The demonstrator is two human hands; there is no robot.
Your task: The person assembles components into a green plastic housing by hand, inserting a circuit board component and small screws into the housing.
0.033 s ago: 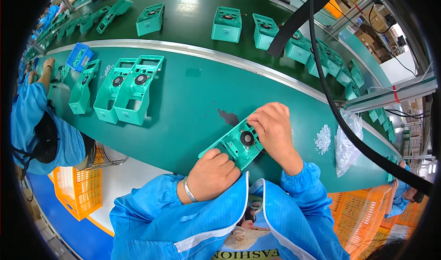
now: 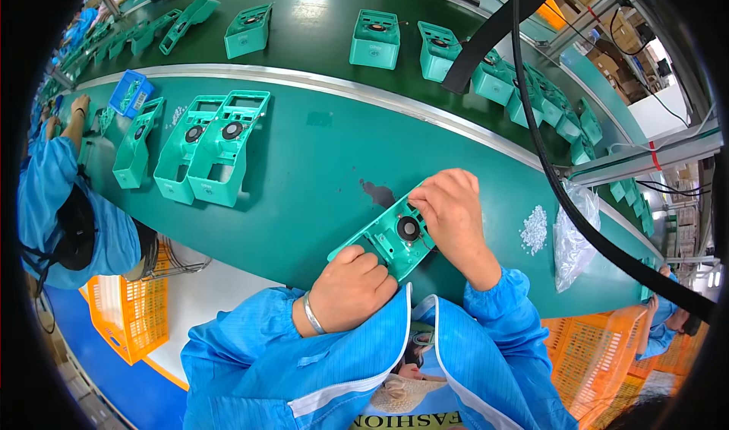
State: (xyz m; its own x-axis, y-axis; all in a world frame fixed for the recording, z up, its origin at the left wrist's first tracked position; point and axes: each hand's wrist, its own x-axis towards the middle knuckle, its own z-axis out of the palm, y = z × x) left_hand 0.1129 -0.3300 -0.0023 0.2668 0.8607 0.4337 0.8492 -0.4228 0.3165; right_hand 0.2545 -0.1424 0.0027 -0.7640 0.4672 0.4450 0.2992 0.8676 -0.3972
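A green plastic housing [image 2: 386,245] with a round black speaker [image 2: 408,229] set in it lies tilted on the bench in front of me. My left hand [image 2: 351,290] is closed around its near left end. Over the far right end, my right hand [image 2: 452,216] has thumb and fingers pinched together at the housing's slots. Whatever sits between those fingertips is hidden. Two similar housings [image 2: 216,181] stand side by side to the left, speakers facing up, and another housing [image 2: 134,150] is beyond them.
White small parts [image 2: 534,231] lie in a pile at right, beside a clear plastic bag [image 2: 575,244]. A black cable [image 2: 548,168] hangs across the right side. Several housings line the far belt [image 2: 311,31]. A blue bin [image 2: 131,94] and a co-worker's sleeve [image 2: 57,175] are at left.
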